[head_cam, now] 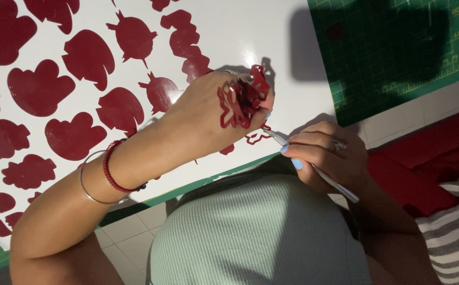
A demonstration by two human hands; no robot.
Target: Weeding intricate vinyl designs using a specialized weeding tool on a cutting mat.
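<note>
Near the white vinyl sheet (250, 31) edge, right hand (327, 155) grips a metal weeding tool (324, 177); left hand (213, 113), fingers curled, carries dark red vinyl scraps (242, 97) stuck on its back.

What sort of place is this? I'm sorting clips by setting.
Probably a home craft spot on a tiled floor: a green cutting mat, a white sheet of dark red cut shapes, and a metal tool in the right hand.
</note>
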